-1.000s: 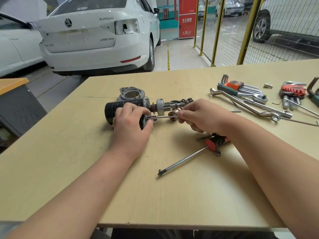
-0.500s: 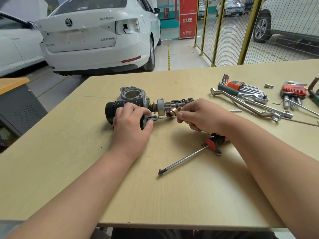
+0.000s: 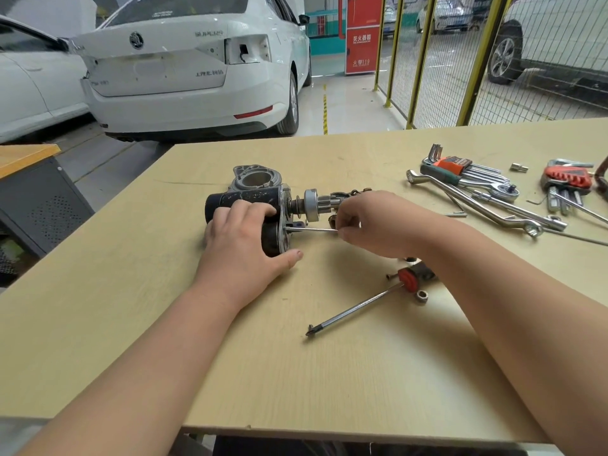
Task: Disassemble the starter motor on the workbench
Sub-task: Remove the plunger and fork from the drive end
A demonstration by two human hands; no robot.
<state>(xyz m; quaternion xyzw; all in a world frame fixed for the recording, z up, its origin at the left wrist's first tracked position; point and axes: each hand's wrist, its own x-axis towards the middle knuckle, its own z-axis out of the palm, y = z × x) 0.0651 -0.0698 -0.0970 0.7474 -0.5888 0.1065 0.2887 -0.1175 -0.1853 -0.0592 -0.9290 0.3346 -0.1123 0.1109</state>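
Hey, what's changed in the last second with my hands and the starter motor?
Very little. The right hand, pinching the thin rod, dipped its pinched end slightly. The left hand still holds the starter motor, thumb a touch lower. The screwdriver and wrenches stayed put.

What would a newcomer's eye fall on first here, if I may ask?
Centred on the workbench, the left hand grips the dark starter motor while the right hand pinches a thin long bolt sticking out of its end plate. A red-handled screwdriver lies nearer the person; wrenches and hex keys lie at the far right.
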